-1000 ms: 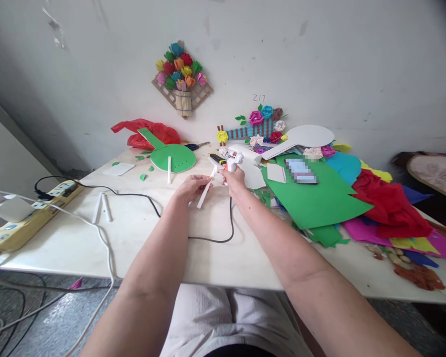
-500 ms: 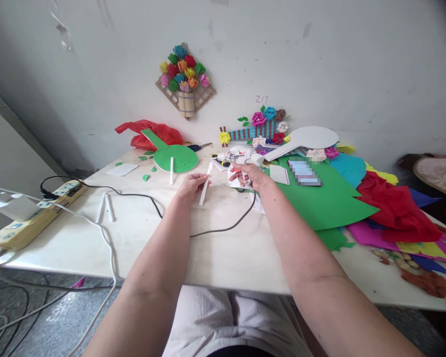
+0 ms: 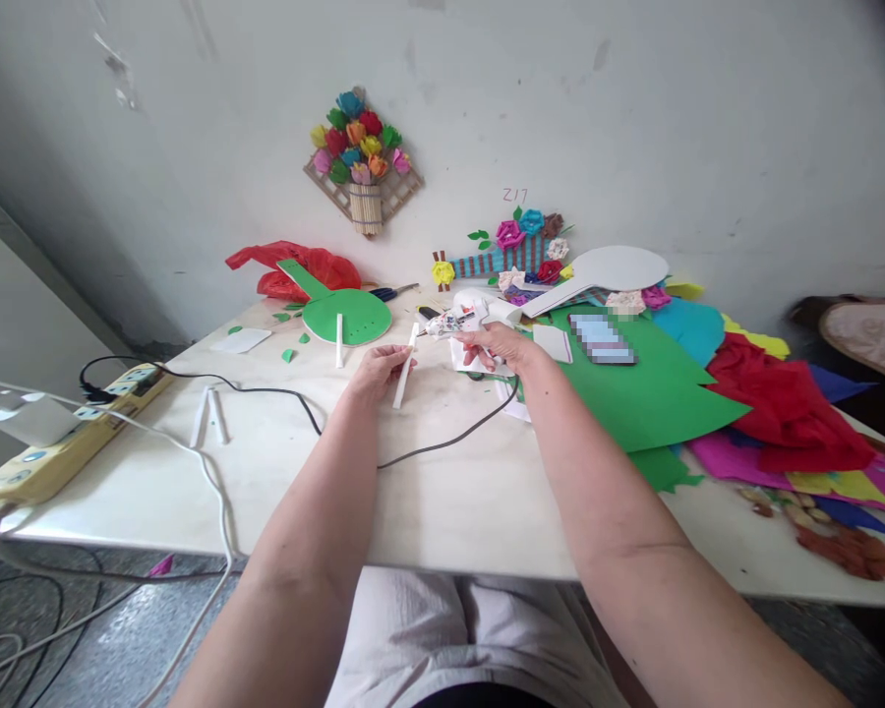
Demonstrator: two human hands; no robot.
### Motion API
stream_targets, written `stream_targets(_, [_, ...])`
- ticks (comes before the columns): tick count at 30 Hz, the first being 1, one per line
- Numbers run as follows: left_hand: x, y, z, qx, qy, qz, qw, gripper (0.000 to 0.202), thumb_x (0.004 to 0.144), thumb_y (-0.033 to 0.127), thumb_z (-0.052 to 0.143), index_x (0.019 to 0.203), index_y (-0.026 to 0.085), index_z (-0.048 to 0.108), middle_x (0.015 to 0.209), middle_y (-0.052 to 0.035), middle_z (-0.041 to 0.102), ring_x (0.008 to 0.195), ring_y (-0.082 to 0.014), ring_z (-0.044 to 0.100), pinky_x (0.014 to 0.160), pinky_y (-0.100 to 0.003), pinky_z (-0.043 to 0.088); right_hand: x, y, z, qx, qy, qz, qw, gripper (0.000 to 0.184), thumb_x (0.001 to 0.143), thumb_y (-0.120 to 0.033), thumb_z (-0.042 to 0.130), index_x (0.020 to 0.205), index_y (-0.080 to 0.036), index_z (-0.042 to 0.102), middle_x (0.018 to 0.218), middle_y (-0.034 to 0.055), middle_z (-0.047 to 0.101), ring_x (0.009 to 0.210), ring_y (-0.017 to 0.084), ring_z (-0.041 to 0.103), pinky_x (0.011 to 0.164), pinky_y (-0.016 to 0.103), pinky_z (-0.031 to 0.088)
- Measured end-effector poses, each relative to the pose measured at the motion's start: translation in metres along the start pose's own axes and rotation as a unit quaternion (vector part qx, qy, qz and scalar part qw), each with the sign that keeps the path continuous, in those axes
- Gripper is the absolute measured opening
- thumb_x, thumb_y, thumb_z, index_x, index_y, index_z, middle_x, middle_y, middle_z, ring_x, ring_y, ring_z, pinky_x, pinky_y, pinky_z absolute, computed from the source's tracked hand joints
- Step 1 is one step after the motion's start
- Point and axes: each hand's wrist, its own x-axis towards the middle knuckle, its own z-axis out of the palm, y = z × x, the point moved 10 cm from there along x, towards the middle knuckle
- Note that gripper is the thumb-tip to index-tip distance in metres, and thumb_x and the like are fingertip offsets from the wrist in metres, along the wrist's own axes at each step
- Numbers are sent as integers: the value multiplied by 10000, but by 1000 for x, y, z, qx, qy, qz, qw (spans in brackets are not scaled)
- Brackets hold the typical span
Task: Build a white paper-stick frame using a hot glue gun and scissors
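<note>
pale desk (image 3: pixel 265 501), work seemingly unfinished — white strip (image 3: pixel 339 342) overlapping green cutout (image 3: pixel 369 310), two loose strips (image 3: pixel 217 417) aside — left hand (image 3: pixel 385 372) pinching another strip (image 3: pixel 404 382), right hand (image 3: pixel 500 346) gripping glue gun (image 3: pixel 472 316).

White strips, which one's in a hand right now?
The strip pinched in the left hand. It alone is held: a second strip overlaps the green paddle, and two more lie near the power bar.
</note>
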Motion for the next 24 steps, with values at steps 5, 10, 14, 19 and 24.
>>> stream_targets(5, [-2,1,1,2,0,-5,1000,369,488,371,787,699,114,627,565,-30,609,469,-82,512,469,-198,357,-1,-1,0,-10,14,2,1000,344,730,-421,666,632,-121,528,475,25,601,265,40,351,276,184,278])
stream_targets(10, [-1,1,1,8,-4,-2,1000,372,498,382,782,708,119,623,571,-25,606,476,-80,508,471,-198,357,2,2,-1,-3,14,-3,1000,321,734,-391,669,625,-127,521,460,7,579,269,41,352,272,183,271])
stream_targets(14, [0,-1,1,7,-7,-2,1000,368,517,397,772,710,122,622,575,-26,606,477,-80,507,474,-199,365,4,3,-2,1,18,-6,1000,301,745,-358,660,606,-136,513,447,-1,567,267,44,348,264,190,263])
stream_targets(19, [-2,1,1,2,-2,-2,1000,331,528,353,773,705,117,622,569,-31,608,475,-83,520,472,-197,368,4,4,-1,6,20,-7,1000,305,736,-352,669,585,-143,507,426,-8,548,265,47,349,262,193,264])
stream_targets(24, [-3,2,1,-4,1,-4,1000,326,519,342,779,691,117,617,565,-32,609,469,-84,522,464,-196,367,4,5,0,6,16,-5,1000,322,721,-358,683,565,-144,499,412,-16,530,265,43,350,266,185,267])
